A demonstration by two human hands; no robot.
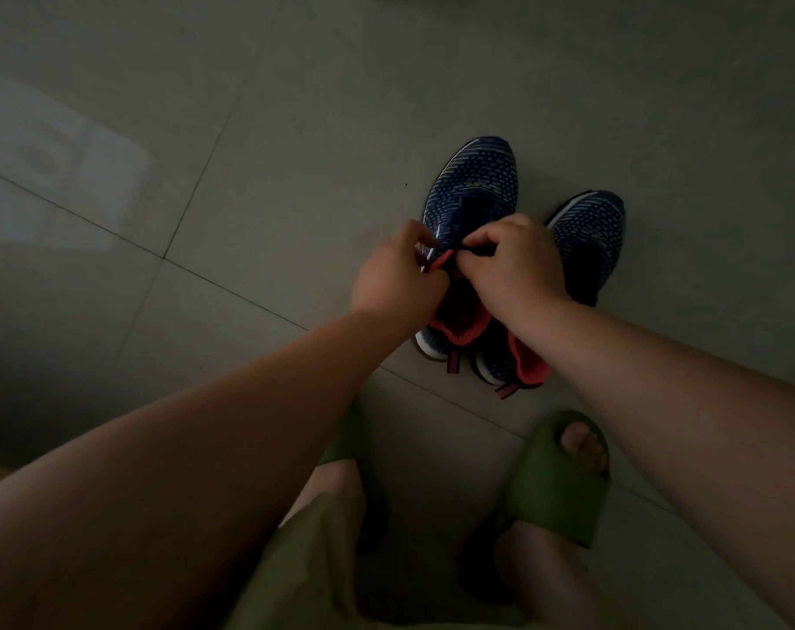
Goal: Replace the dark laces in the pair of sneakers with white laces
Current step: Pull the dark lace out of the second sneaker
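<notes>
Two navy knit sneakers with red lining stand side by side on the tiled floor, toes pointing away from me. Both hands are over the left sneaker (475, 184). My left hand (397, 270) pinches its left upper edge near the tongue. My right hand (513, 261) pinches a dark lace (479, 252) at the tongue's top. The right sneaker (588, 229) is partly hidden behind my right wrist. The light is dim and no white lace is in view.
My feet in green slides (559, 475) rest on the floor just in front of the sneakers' heels. Grey floor tiles (250, 152) stretch all around. A pale reflection lies on the tiles at the far left.
</notes>
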